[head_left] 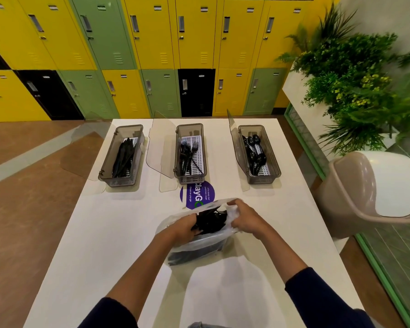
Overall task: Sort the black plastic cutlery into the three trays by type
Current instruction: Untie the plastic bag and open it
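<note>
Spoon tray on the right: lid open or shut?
Open. The clear lid of the spoon tray stands swung up along its left long side, leaving the black spoons inside uncovered.

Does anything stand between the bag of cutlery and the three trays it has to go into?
Nothing visible does. Between the plastic bag and the knife tray, fork tray and spoon tray the table carries only a flat purple sticker, and all three lids stand open, swung to the left.

Black cutlery (123, 157) in smoky-grey trays (191, 178) with white slotted liners (197, 147) — yellow, green, black lockers (149, 31); white table (104, 245).
</note>
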`<action>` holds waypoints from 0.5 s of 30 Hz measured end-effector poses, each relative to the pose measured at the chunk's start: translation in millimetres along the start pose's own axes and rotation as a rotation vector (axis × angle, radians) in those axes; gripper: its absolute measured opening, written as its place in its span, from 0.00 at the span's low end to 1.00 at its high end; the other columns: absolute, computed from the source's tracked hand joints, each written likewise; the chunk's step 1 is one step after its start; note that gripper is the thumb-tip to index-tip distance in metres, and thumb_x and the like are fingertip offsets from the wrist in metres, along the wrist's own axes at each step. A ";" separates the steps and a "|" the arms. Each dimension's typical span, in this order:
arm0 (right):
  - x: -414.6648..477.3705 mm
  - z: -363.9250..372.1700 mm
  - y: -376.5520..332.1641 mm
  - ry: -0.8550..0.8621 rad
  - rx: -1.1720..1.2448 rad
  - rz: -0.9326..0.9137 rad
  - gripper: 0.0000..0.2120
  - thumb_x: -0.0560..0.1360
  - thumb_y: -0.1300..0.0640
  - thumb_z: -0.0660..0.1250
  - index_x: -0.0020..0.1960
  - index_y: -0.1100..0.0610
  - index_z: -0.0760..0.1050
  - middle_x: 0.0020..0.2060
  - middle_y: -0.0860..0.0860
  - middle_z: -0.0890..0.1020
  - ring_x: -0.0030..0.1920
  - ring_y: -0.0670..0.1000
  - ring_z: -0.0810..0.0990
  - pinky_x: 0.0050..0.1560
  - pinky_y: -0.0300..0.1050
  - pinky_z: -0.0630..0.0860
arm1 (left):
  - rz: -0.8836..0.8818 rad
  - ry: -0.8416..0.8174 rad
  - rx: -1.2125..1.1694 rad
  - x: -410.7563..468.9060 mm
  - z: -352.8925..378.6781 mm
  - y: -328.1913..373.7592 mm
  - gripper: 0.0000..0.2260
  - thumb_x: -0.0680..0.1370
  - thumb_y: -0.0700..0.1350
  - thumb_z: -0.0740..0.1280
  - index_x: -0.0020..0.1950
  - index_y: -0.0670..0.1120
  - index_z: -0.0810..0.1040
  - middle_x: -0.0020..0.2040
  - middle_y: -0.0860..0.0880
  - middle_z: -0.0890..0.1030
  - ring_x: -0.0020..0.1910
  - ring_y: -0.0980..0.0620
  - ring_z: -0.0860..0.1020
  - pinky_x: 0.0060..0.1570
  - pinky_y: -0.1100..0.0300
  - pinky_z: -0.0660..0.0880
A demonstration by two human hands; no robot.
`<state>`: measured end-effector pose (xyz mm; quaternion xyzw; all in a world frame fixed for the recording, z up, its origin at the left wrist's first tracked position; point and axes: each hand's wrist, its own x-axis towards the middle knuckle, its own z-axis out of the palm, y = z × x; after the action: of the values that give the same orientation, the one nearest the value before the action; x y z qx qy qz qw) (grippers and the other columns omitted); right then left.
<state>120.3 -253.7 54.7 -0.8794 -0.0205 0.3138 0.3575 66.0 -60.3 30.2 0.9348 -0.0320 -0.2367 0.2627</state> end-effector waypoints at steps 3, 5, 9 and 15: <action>0.4 0.8 -2.4 -0.021 0.026 0.011 0.28 0.70 0.69 0.64 0.67 0.54 0.64 0.53 0.55 0.71 0.47 0.56 0.73 0.31 0.38 0.69 | 0.001 -0.042 0.009 -2.7 -0.8 1.3 0.17 0.80 0.45 0.64 0.67 0.43 0.68 0.65 0.46 0.74 0.63 0.47 0.72 0.59 0.63 0.67; 0.5 2.1 -2.8 -0.030 0.035 0.017 0.28 0.70 0.70 0.64 0.67 0.55 0.64 0.52 0.55 0.71 0.46 0.56 0.73 0.31 0.38 0.69 | 0.010 -0.075 0.001 -3.3 2.4 0.9 0.18 0.78 0.44 0.65 0.67 0.43 0.68 0.65 0.45 0.74 0.62 0.47 0.73 0.58 0.63 0.67; -0.2 2.8 -3.0 -0.043 0.046 0.034 0.28 0.70 0.70 0.66 0.66 0.55 0.64 0.55 0.56 0.71 0.50 0.56 0.73 0.34 0.39 0.72 | 0.013 -0.098 0.039 -6.4 10.7 2.1 0.18 0.78 0.45 0.64 0.68 0.45 0.69 0.66 0.46 0.74 0.64 0.46 0.73 0.65 0.58 0.68; -0.1 -6.6 -1.9 -0.022 -0.002 0.046 0.29 0.71 0.70 0.65 0.69 0.55 0.63 0.62 0.58 0.72 0.53 0.56 0.74 0.36 0.39 0.73 | 0.024 -0.136 0.040 -9.5 -2.5 5.1 0.13 0.80 0.49 0.62 0.63 0.46 0.73 0.60 0.46 0.78 0.57 0.47 0.75 0.58 0.58 0.72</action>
<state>124.3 -256.4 59.6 -0.8765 -0.0044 0.3315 0.3492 59.1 -61.8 38.7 0.9212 -0.0656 -0.2956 0.2441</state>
